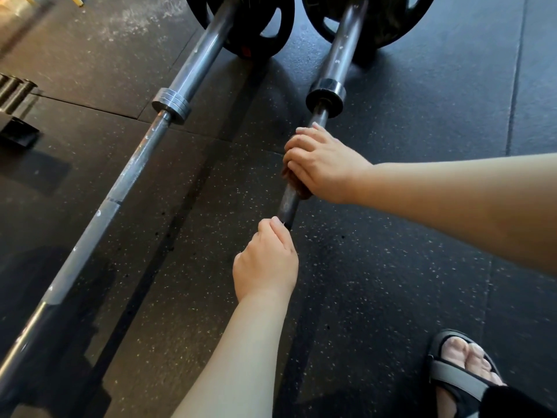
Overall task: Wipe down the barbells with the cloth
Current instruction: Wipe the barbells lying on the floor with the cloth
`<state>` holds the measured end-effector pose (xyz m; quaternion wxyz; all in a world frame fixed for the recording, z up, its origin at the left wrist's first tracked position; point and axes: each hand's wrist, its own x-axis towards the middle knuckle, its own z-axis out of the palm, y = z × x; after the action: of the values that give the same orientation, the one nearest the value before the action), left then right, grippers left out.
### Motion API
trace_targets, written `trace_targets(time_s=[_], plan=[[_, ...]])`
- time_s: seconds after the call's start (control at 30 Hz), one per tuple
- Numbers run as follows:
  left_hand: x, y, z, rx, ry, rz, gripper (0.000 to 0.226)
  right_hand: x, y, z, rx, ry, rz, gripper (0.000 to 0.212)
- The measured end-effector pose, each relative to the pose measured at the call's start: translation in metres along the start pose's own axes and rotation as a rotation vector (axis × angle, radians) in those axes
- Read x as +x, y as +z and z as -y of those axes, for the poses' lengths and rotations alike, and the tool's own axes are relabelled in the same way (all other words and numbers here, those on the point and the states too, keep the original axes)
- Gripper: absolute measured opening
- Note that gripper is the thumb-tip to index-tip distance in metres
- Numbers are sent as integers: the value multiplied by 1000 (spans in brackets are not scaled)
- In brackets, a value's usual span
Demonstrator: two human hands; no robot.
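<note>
A: What is lying at the left?

B: The left bar is lying on the floor, running from the near left to its plate at the far middle. No grip is touching it. Pale specks are showing along its shaft, so I am judging it not yet wiped.

A: And next over?

B: The left grip is curling round the near part of the right bar, fingers closed about the shaft, seemingly steadying it. Just beyond it on the same shaft, the cloth is sitting against the bar, with only a brown edge showing.

A: What is holding the cloth?

B: The right grip is closing over it from the right, fingers curled over the top of the shaft and pressing the cloth onto the metal. The cloth is lying under that palm, between grip and bar, a little short of the collar.

A: So which step is going on?

B: I am reading it as wiping the right bar's shaft near the collar. The next move is calling for sliding the cloth along the shaft with the squeeze held, the left grip stopping any roll. After that, the sleeve beyond the collar and the left bar are waiting.

A: Anything farther right?

B: A sandal is standing on the floor at the near right, well apart from the bar.
</note>
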<state>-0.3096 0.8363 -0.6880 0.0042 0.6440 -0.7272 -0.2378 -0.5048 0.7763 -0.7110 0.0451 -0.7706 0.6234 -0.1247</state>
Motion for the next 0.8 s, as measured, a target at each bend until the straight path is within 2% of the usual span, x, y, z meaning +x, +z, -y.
trace_targets(time_s=[0.1,0.2,0.27,0.37,0.43,0.53,0.7,0.8], plan=[[1,0,0,5,12,7,48,-12,7,29,-32,-111,-43,46],[3,0,2,-20,-9,18,46,-19,4,34,30,-267,80,45],[4,0,4,-51,-37,50,46,-9,1,17,17,-234,97,45],[4,3,2,9,-22,15,43,6,0,-5,-4,-42,39,40],[4,2,0,25,-27,1,41,4,5,3,-5,18,26,39],[3,2,-2,-2,-9,29,45,-14,13,29,-5,-67,-23,45],[3,1,0,-19,5,24,48,-10,4,7,31,-219,100,45],[3,1,0,-24,-4,38,48,-2,-1,-6,4,-107,61,46]])
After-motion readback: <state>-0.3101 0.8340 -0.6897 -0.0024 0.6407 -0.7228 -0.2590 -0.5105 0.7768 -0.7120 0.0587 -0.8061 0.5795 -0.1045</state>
